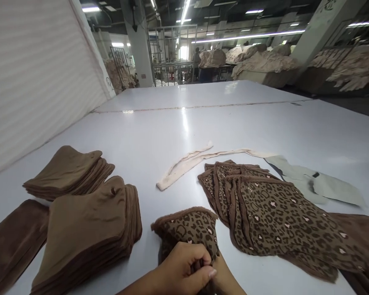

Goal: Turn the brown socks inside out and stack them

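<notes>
A leopard-print fabric piece [197, 225] with a brown fuzzy edge stands bunched up at the front middle of the table. My left hand [189, 266] is closed on its near side, thumb and fingers curled together. Of my right hand [223, 272], only the wrist and part of the forearm show beside the piece; its fingers are hidden behind the left hand and the cloth. To the right, several matching leopard-print pieces [270, 209] lie overlapped in a fanned pile. On the left sits a thick stack of plain brown fabric pieces [86, 229].
Behind that stack is another brown stack [64, 168], with darker brown cloth [15, 241] at the left edge. A pale fabric strip [184, 168] and grey-green scraps [322, 180] lie beyond the pile. White sheeting [39, 73] rises along the left of the white table [141, 127].
</notes>
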Action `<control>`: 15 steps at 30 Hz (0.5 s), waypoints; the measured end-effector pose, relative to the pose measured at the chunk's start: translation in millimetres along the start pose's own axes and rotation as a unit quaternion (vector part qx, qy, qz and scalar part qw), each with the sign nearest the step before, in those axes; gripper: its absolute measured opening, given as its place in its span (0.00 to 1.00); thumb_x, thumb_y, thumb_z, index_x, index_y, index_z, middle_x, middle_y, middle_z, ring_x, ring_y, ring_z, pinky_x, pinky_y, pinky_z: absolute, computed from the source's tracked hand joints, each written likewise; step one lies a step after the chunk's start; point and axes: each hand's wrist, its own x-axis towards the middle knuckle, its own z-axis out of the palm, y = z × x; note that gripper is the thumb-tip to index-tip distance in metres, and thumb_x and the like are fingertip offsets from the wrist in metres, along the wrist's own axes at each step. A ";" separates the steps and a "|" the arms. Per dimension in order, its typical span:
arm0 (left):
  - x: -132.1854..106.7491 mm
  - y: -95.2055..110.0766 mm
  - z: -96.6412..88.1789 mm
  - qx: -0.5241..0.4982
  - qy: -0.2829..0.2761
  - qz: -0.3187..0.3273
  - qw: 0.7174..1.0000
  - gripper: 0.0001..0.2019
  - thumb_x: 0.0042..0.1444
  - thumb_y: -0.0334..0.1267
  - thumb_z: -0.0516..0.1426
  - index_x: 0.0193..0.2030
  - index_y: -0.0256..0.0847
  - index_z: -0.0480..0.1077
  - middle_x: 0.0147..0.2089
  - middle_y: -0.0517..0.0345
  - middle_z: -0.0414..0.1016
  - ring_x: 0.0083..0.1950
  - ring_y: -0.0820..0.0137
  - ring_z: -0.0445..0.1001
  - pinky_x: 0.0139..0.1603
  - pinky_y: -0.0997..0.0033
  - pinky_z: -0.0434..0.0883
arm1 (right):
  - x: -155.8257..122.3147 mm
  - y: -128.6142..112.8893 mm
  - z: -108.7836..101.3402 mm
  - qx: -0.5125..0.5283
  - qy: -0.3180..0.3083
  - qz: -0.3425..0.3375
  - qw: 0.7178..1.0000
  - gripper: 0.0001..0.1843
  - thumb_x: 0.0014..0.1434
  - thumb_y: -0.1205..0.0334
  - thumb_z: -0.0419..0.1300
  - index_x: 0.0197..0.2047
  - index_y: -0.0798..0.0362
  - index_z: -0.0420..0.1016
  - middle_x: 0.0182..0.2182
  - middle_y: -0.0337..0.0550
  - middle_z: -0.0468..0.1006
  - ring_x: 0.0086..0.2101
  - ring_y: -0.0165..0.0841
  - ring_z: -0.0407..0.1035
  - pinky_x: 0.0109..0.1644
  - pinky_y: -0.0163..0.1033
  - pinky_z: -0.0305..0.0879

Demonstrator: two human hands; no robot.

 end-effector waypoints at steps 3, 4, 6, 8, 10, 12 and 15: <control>-1.9 5.6 -6.2 -0.005 -0.025 0.005 1.000 0.09 0.52 0.40 0.55 0.26 0.38 0.62 0.22 0.64 0.59 0.24 0.77 0.57 0.26 0.78 0.56 | -1.1 -2.2 -1.1 -0.013 0.008 -0.011 1.000 0.13 0.44 0.53 0.63 0.17 0.52 0.70 0.19 0.42 0.75 0.27 0.39 0.70 0.33 0.43 0.68; -2.3 5.7 -8.4 -0.003 -0.008 0.001 1.000 0.10 0.53 0.41 0.54 0.26 0.38 0.62 0.22 0.64 0.59 0.25 0.76 0.58 0.26 0.78 0.57 | -1.5 -1.2 -1.6 -0.015 0.013 -0.015 1.000 0.13 0.45 0.53 0.63 0.18 0.52 0.71 0.20 0.42 0.75 0.27 0.39 0.70 0.33 0.43 0.68; -2.1 3.2 -11.6 0.028 0.072 -0.017 0.997 0.10 0.53 0.44 0.55 0.30 0.38 0.63 0.25 0.63 0.61 0.27 0.75 0.60 0.28 0.77 0.58 | -2.9 3.2 -3.1 -0.017 0.026 -0.027 0.999 0.13 0.46 0.51 0.61 0.23 0.53 0.74 0.24 0.45 0.78 0.32 0.42 0.72 0.38 0.46 0.68; -0.4 -1.5 -12.2 0.093 0.144 -0.032 0.985 0.11 0.52 0.44 0.57 0.34 0.39 0.63 0.28 0.61 0.64 0.28 0.74 0.61 0.29 0.76 0.59 | -5.2 9.6 -5.6 -0.022 0.040 -0.039 0.998 0.16 0.45 0.48 0.61 0.29 0.53 0.76 0.31 0.49 0.80 0.39 0.47 0.71 0.47 0.49 0.65; 2.5 -6.0 -10.0 0.167 0.151 0.003 0.974 0.07 0.54 0.40 0.55 0.33 0.39 0.62 0.31 0.60 0.65 0.30 0.73 0.62 0.30 0.75 0.60 | -6.9 16.2 -9.3 -0.031 0.050 -0.043 0.997 0.17 0.46 0.48 0.61 0.32 0.52 0.78 0.37 0.51 0.80 0.44 0.50 0.70 0.52 0.50 0.61; 6.7 -8.1 -6.4 0.215 0.134 0.083 0.964 0.08 0.58 0.35 0.49 0.27 0.39 0.61 0.29 0.57 0.65 0.30 0.72 0.63 0.31 0.74 0.60 | -6.9 20.9 -13.9 -0.042 0.049 -0.037 0.997 0.15 0.46 0.49 0.62 0.33 0.50 0.78 0.39 0.50 0.80 0.45 0.50 0.69 0.52 0.49 0.62; 13.9 -6.6 -0.7 0.230 0.140 0.188 0.945 0.11 0.58 0.33 0.45 0.26 0.39 0.61 0.27 0.54 0.66 0.30 0.70 0.65 0.31 0.72 0.62 | -7.6 20.8 -18.7 -0.054 0.039 -0.025 0.997 0.11 0.51 0.51 0.62 0.35 0.48 0.78 0.41 0.46 0.79 0.45 0.44 0.70 0.50 0.47 0.64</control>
